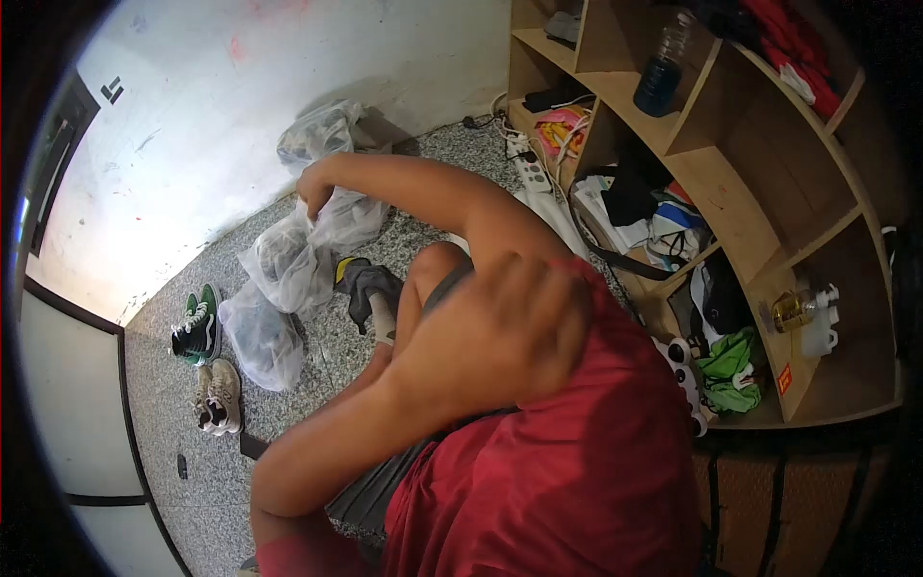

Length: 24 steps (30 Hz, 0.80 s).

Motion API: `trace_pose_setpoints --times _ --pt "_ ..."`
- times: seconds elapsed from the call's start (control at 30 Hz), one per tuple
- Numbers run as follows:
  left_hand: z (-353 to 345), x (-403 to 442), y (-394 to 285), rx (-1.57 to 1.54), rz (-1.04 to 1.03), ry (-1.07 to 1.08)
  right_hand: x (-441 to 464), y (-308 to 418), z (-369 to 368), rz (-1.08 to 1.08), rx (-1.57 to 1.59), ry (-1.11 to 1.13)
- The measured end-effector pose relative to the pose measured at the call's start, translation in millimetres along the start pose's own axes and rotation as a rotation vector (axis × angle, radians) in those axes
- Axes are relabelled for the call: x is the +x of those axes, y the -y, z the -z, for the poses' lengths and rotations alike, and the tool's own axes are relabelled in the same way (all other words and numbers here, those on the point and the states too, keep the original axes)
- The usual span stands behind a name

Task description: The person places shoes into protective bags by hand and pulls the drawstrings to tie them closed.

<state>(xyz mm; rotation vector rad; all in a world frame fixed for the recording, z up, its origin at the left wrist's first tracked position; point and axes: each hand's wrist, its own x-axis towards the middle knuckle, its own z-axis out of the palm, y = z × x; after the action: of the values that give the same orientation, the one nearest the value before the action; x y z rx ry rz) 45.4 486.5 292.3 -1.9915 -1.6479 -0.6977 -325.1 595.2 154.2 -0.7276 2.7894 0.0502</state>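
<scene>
My right hand (pixel 312 189) reaches to the floor by the wall, its fingers closed on a clear plastic bag (pixel 352 217). Curled into a fist and blurred, my left hand (pixel 510 332) is in front of my red shirt, close to my right upper arm; nothing shows in it. A second filled clear bag (pixel 322 132) leans on the wall behind my right hand. Nearer lie two more, a bag (pixel 283 262) and a bag (pixel 261 337). A dark grey cloth item with a yellow patch (pixel 371 288) is beside my leg.
Green and black shoes (pixel 197 325) and beige shoes (pixel 219 396) are at the left on the speckled floor. A wooden shelf unit (pixel 731 192) at the right holds clothes, a bottle of blue liquid (pixel 661 77) and other bottles. A power strip (pixel 531 173) lies beside it.
</scene>
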Motion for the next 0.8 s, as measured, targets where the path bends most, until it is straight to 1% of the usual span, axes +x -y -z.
trace_pose_setpoints --times 0.03,0.1,0.17,0.2,0.23,0.27,0.3,0.37,0.43,0.47,0.53,0.57,0.6,0.63,0.67,0.7,0.77,0.8 --pt "1.0 -7.4 -5.8 0.201 -0.291 -0.204 -5.2 -2.7 6.1 -0.019 -0.040 -0.033" --pt "4.6 -30.2 -10.6 0.156 -0.286 -0.248 3.2 -20.8 12.8 -0.043 -0.074 -0.036" --pt "-4.5 -51.8 -6.6 -0.003 -0.169 -0.301 -4.4 -34.2 24.4 -0.086 -0.055 -0.077" --pt "-13.0 -57.9 0.0 -0.097 -0.089 -0.288 -12.9 -36.0 33.0 -0.090 -0.057 -0.075" --pt "-22.0 -61.0 -3.1 -0.098 -0.089 -0.294 -20.9 -38.2 43.3 -0.135 0.005 -0.123" --pt "-30.4 -60.3 -10.6 -0.225 0.143 -0.395 -27.5 -41.7 53.7 -0.184 0.067 -0.172" --pt "-38.4 -62.4 -15.1 -0.354 0.380 -0.491 -27.3 -49.9 60.8 -0.189 0.066 -0.166" --pt "-46.9 -72.7 -14.6 -0.403 0.391 -0.479 -26.4 -66.8 76.1 -0.163 0.130 -0.249" --pt "-45.1 -76.2 -21.1 -0.457 0.415 -0.348 -36.6 -74.8 88.6 -0.178 0.158 -0.234" --pt "-50.6 -79.4 -20.2 -0.457 0.418 -0.354 -42.4 -77.2 96.5 -0.189 0.182 -0.232" --pt "-66.0 -88.1 -17.0 -0.341 0.361 -0.541 -47.3 -82.2 104.2 -0.210 0.170 -0.239" --pt "-63.0 -85.8 -15.7 -0.338 0.365 -0.545 -48.4 -86.1 107.0 -0.236 0.160 -0.250" --pt "-58.0 -81.0 -13.6 -0.305 0.388 -0.552 -48.9 -89.8 108.7 -0.263 0.234 -0.233" --pt "-55.5 -77.7 -11.2 -0.272 0.413 -0.559 -49.7 -93.4 108.9 -0.257 0.234 -0.227" --pt "-63.1 -74.3 -9.6 -0.497 0.436 -0.651 -54.3 -94.4 109.7 -0.258 0.259 -0.250" --pt "-65.0 -74.2 -15.8 -0.496 0.441 -0.656 -58.6 -95.5 111.2 -0.261 0.284 -0.275" --pt "-63.1 -74.0 -29.1 -1.272 0.854 -0.653 -63.0 -96.9 111.9 -0.260 0.291 -0.261" --pt "-62.5 -77.7 -28.7 -1.273 0.858 -0.655 -64.3 -97.9 111.1 -0.264 0.301 -0.254"
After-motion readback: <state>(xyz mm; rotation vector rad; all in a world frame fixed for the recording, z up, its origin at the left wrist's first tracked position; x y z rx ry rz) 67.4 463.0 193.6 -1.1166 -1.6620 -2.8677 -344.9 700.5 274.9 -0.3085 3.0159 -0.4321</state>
